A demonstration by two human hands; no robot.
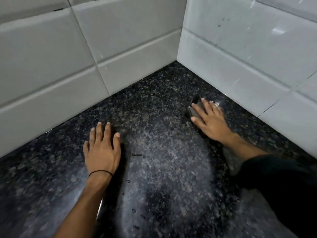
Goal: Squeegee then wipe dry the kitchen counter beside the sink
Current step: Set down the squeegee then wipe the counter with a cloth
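The black speckled granite counter (163, 103) fills the view and runs into a tiled corner. A few water drops lie on its middle. My left hand (102, 148) rests flat on the stone, fingers spread, holding nothing; a thin black band circles its wrist. My right hand (210, 120) presses down on a small dark squeegee (193, 107) near the right wall, fingers stretched over its top. Most of the tool is hidden under my hand, so its shape is hard to tell.
White tiled walls stand at the back left (68, 66) and at the right (248, 57), meeting in a corner. My dark right sleeve (283, 182) covers the lower right. A thin metal edge (100, 208) shows by my left forearm.
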